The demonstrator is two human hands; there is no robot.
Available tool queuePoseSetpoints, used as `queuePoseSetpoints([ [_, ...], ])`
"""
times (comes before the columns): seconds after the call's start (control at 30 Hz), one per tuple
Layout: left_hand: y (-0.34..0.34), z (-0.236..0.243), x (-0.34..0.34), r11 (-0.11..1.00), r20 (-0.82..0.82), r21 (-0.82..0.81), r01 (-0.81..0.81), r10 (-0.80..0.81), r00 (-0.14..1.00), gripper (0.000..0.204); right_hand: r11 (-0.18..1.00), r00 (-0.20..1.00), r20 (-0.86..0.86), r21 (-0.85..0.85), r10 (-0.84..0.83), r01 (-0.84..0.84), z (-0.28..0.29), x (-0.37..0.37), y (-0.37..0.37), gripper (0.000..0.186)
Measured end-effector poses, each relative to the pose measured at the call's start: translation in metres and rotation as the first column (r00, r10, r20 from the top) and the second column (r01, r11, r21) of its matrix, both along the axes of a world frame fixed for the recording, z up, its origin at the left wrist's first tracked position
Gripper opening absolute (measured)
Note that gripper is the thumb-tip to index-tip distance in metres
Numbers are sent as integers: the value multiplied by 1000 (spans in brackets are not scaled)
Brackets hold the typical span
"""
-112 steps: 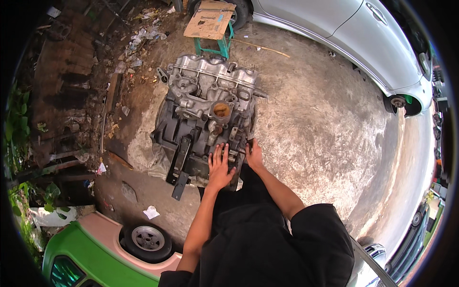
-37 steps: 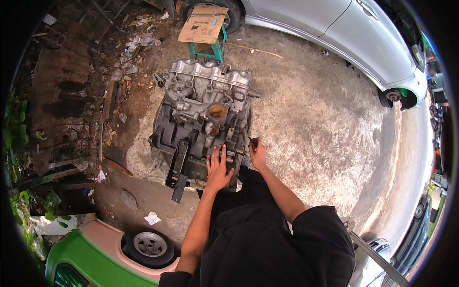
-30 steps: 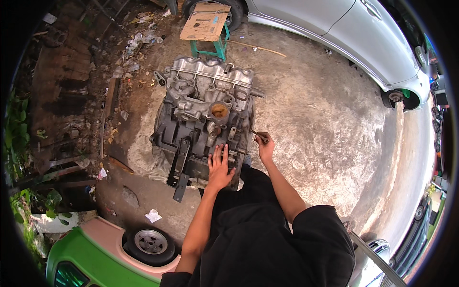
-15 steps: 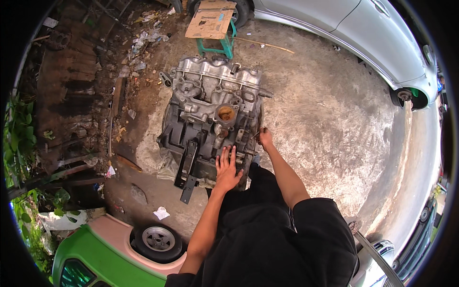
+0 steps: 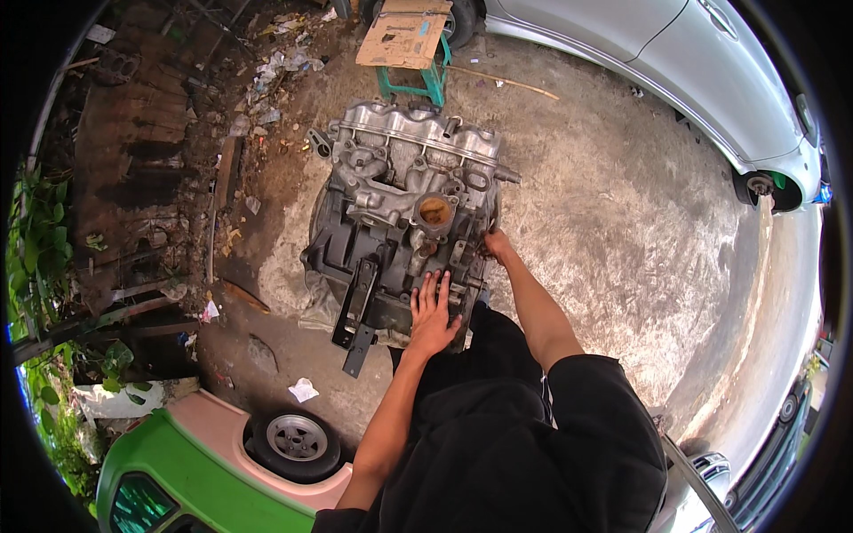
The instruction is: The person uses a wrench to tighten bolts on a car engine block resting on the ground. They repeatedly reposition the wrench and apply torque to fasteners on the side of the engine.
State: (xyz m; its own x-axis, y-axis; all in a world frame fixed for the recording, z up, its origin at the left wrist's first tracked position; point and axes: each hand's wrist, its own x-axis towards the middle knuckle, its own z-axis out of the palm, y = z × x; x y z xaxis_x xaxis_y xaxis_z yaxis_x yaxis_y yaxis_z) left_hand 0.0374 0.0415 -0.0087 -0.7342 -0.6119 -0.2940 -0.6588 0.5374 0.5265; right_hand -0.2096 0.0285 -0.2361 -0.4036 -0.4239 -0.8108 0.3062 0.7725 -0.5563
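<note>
A grimy metal engine (image 5: 400, 169) stands on the concrete, with a silver top, an open round port (image 5: 434, 210) with rusty orange inside and a black slotted bracket (image 5: 358, 302) at the lower left. My left hand (image 5: 433, 311) lies on the lower right of the block, fingers spread, palm down. My right hand (image 5: 496, 245) is closed against the engine's right side, above and right of my left hand; its fingertips are partly hidden, and I cannot make out what it holds there.
A teal stool (image 5: 433, 84) topped with cardboard (image 5: 400, 31) stands beyond the engine. A silver car (image 5: 711, 80) is at top right, a green-and-pink car (image 5: 178, 462) at bottom left. Debris, boards (image 5: 124, 178) and plants (image 5: 35, 222) line the left. Concrete floor (image 5: 613, 266) spreads rightward.
My right hand has moved up along the engine's right side and inward against it; a dark metal piece showed in it earlier. My left hand stays on the block. The view has shifted slightly.
</note>
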Motion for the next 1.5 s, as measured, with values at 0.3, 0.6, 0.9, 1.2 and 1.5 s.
queuePoseSetpoints([
  [0.3, 1, -3, 1, 1000, 27, -25, 5, -5, 1000, 99, 988, 854, -504, 1, 132, -152, 11, 18, 0, 38],
  [0.6, 2, -2, 1, 1000, 19, -19, 5, -5, 1000, 103, 965, 825, -563, -192, 41, -179, 105, 65, 34, 34],
  [0.9, 4, 0, 1, 999, -61, -47, -28, 25, 998, 101, 873, 770, -637, -390, -27, -293, 112, 104, 81, 22],
  [1.2, 11, 1, 1, 991, -151, -3, -130, 128, 980, 95, 871, 823, -568, -408, -6, -275, 116, 72, 103, 18],
  [1.5, 20, 0, -5, 966, -137, 120, -228, 244, 960, 86, 856, 891, -451, -480, -52, -193, 114, 40, 103, 14],
])
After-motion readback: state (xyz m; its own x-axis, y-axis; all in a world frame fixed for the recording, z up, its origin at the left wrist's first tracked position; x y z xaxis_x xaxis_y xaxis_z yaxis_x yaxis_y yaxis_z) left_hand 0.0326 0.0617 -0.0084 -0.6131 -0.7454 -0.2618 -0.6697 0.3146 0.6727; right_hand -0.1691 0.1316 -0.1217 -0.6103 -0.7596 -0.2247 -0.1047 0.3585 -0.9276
